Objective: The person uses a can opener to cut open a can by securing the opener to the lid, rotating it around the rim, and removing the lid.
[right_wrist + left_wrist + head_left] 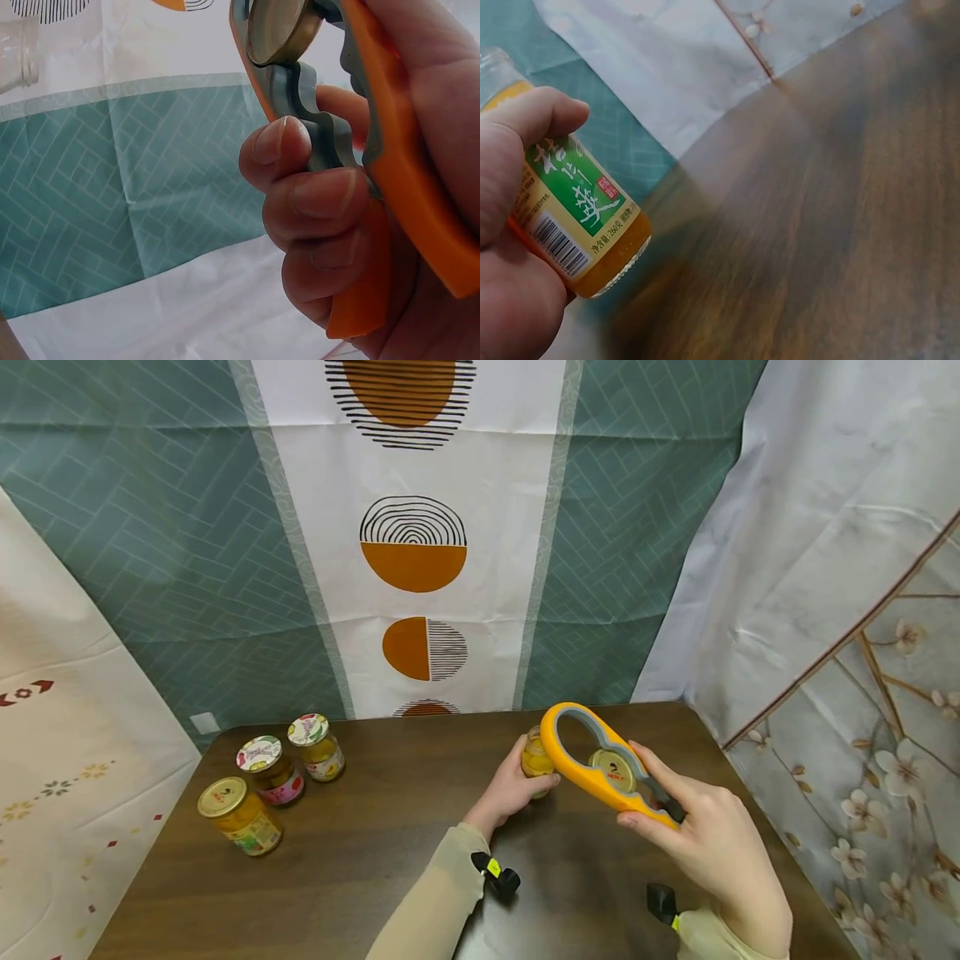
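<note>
My left hand [517, 789] grips a glass jar [536, 758] of orange-yellow contents. Its green and cream label [577, 195] faces the left wrist camera, and the jar's clear mouth [21, 54] is uncovered in the right wrist view. Beside it, to the right, my right hand [716, 831] holds an orange and grey jar opener [596, 784] by its handles, fingers curled round them. A gold jar lid [613, 770] sits clamped between the opener's toothed grey inner edges, away from the jar. The lid's hollow underside shows in the right wrist view.
On the left of the dark wooden table [375, 843] stand a gold-lidded jar [251, 827], a jar with a patterned lid and pink label [281, 787], and a similar yellow jar [326, 762]. Patterned cloths [630, 568] hang behind and beside the table.
</note>
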`<state>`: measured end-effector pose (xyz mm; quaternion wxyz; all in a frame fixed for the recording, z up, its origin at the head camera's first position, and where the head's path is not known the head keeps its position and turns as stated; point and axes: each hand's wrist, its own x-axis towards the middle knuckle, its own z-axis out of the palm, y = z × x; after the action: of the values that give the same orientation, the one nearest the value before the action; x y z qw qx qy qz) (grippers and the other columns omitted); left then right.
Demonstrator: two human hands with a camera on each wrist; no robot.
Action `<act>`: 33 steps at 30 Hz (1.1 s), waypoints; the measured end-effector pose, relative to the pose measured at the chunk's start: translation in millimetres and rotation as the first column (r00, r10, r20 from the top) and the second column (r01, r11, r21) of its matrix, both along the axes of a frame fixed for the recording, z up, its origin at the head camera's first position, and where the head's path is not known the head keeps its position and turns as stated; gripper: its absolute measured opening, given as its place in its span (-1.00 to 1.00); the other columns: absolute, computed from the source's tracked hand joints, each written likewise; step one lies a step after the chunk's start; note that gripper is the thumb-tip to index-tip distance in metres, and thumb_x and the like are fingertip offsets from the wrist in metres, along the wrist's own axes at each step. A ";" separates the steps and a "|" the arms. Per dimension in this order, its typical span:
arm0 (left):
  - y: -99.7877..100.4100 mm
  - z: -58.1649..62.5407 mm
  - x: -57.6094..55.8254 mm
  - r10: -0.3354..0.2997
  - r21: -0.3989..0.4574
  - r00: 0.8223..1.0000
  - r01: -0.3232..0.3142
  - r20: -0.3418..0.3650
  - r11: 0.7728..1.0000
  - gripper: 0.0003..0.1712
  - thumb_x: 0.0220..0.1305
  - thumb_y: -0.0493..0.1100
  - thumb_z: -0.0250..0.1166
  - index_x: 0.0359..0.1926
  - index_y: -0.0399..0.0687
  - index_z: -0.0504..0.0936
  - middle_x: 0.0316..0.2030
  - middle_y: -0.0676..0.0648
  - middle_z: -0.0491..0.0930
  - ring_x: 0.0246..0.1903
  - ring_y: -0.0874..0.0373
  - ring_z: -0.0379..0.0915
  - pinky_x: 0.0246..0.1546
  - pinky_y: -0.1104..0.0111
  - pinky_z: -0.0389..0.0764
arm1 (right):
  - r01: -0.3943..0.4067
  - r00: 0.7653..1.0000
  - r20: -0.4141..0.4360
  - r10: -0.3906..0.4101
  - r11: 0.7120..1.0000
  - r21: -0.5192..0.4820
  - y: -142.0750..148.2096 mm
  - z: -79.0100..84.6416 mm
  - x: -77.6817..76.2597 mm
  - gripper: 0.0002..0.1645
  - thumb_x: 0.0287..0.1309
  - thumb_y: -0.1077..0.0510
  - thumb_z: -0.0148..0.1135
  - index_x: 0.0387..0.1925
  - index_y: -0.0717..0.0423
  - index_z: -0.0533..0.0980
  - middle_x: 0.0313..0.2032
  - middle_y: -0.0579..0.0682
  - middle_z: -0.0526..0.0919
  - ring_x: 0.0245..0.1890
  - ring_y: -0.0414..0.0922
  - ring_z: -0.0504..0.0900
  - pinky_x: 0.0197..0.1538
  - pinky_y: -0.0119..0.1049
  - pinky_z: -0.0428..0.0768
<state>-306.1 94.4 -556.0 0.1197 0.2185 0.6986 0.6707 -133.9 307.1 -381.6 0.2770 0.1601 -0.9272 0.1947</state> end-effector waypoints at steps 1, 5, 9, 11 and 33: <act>1.4 -0.4 -1.1 0.000 0.003 1.000 0.000 -0.001 1.000 -0.31 0.14 -0.10 0.48 0.21 0.38 0.33 -0.08 -0.01 0.52 -0.18 0.04 0.48 -0.25 0.22 0.59 | 0.002 1.000 -0.003 -0.002 1.000 0.001 0.3 0.2 -0.1 0.06 -0.28 -0.17 0.62 0.36 -0.22 0.40 -0.43 -0.23 0.64 -0.62 -0.28 0.28 -0.54 -0.36 0.31; 4.5 -2.9 -3.7 0.012 0.008 1.000 -0.012 0.010 1.000 -0.32 0.13 -0.15 0.49 0.18 0.37 0.35 -0.09 -0.01 0.51 -0.20 0.04 0.46 -0.29 0.23 0.57 | 0.008 1.000 0.000 -0.008 1.000 0.002 1.0 0.5 -0.4 0.06 -0.27 -0.17 0.61 0.37 -0.23 0.40 -0.52 -0.27 0.54 -0.63 -0.28 0.26 -0.55 -0.36 0.30; 6.0 -4.9 -4.4 0.025 0.010 0.999 -0.025 0.022 1.000 -0.30 0.12 -0.19 0.49 0.20 0.32 0.36 -0.08 -0.02 0.51 -0.18 0.03 0.46 -0.26 0.20 0.58 | 0.010 1.000 0.000 -0.010 1.000 0.004 1.2 0.8 -0.8 0.05 -0.27 -0.17 0.61 0.37 -0.23 0.40 -0.46 -0.24 0.61 -0.62 -0.27 0.28 -0.54 -0.35 0.31; 6.7 -5.4 -4.9 0.025 0.006 0.999 -0.025 0.023 1.000 -0.29 0.12 -0.21 0.49 0.22 0.29 0.36 -0.07 -0.03 0.51 -0.18 0.03 0.46 -0.24 0.19 0.58 | 0.012 1.000 -0.001 -0.012 1.000 0.006 1.4 0.9 -1.0 0.05 -0.27 -0.18 0.61 0.36 -0.23 0.40 -0.44 -0.22 0.62 -0.61 -0.26 0.29 -0.54 -0.34 0.32; 6.3 -9.4 -5.6 -0.003 0.013 1.000 0.002 0.006 1.000 -0.27 0.18 -0.20 0.44 0.18 0.34 0.18 0.00 -0.03 0.45 -0.08 0.10 0.46 -0.09 0.19 0.54 | 0.020 1.000 0.020 -0.021 1.000 0.012 0.7 0.6 0.3 0.05 -0.23 -0.20 0.59 0.38 -0.29 0.37 -0.08 -0.06 0.73 -0.58 -0.24 0.33 -0.52 -0.29 0.36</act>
<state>-311.7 100.7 -565.5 0.1211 0.2182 0.6936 0.6757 -133.6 307.7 -381.0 0.2686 0.1502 -0.9327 0.1881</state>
